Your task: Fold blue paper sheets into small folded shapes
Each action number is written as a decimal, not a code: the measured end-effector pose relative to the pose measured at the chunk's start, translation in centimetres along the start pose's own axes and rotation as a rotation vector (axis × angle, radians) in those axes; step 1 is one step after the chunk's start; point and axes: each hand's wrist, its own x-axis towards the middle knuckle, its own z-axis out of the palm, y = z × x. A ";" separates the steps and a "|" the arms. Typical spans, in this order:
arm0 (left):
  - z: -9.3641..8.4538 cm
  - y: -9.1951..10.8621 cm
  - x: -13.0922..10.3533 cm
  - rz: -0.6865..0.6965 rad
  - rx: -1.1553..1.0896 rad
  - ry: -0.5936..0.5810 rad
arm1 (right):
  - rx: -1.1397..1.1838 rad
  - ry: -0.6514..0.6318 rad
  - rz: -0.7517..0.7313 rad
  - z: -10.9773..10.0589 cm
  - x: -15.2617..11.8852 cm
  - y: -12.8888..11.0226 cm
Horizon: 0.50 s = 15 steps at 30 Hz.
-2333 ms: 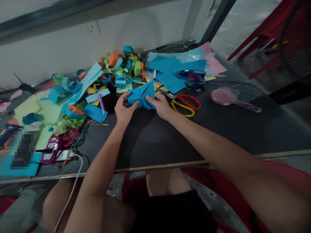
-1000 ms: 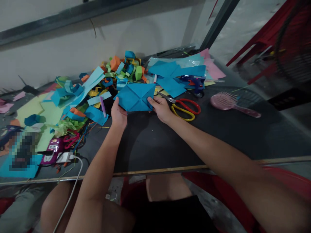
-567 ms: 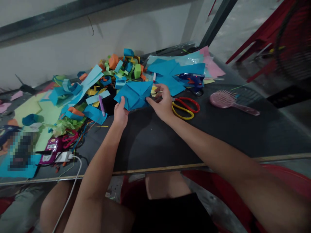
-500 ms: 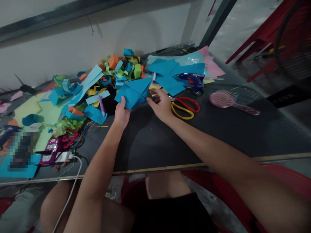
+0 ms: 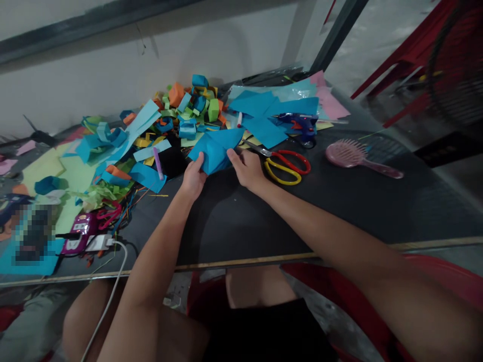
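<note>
A folded blue paper (image 5: 215, 147) is held up between my two hands above the dark table. My left hand (image 5: 195, 176) grips its lower left side, thumb on top. At its right side, my right hand (image 5: 247, 167) pinches the paper with the thumb in front; the other fingers are partly hidden behind. Scissors with red and yellow handles (image 5: 289, 166) lie just right of my right hand, their blades pointing to the upper left. Behind the held paper are more blue sheets (image 5: 260, 113) and a heap of coloured paper loops (image 5: 188, 103).
A blue glue gun (image 5: 304, 125) and a pink hairbrush (image 5: 349, 154) lie to the right. On the left are a purple marker (image 5: 158, 163), a purple device (image 5: 81, 231), a white cable (image 5: 123, 259) and paper scraps. The table's front edge (image 5: 241, 262) runs below my forearms.
The blue paper and my left hand have moved slightly right and down. My right hand has closed onto the paper's right side, and more of the scissors' blades shows.
</note>
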 end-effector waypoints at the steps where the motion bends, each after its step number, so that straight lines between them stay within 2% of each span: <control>1: 0.0 0.0 0.0 -0.002 0.000 -0.003 | -0.084 0.028 -0.051 0.0 0.0 -0.1; 3: -0.1 -0.1 0.1 -0.010 -0.001 0.001 | -0.156 0.030 -0.117 0.1 -0.1 -0.3; 6: -0.2 0.0 0.2 -0.024 -0.006 0.018 | -0.097 -0.002 -0.113 0.2 -0.1 -0.2; 11: -0.4 0.2 0.4 -0.022 -0.017 0.077 | 0.162 0.016 0.012 0.6 0.3 1.0; 15: -0.9 0.2 0.8 0.011 -0.014 0.086 | 0.216 0.127 0.083 0.7 0.8 2.1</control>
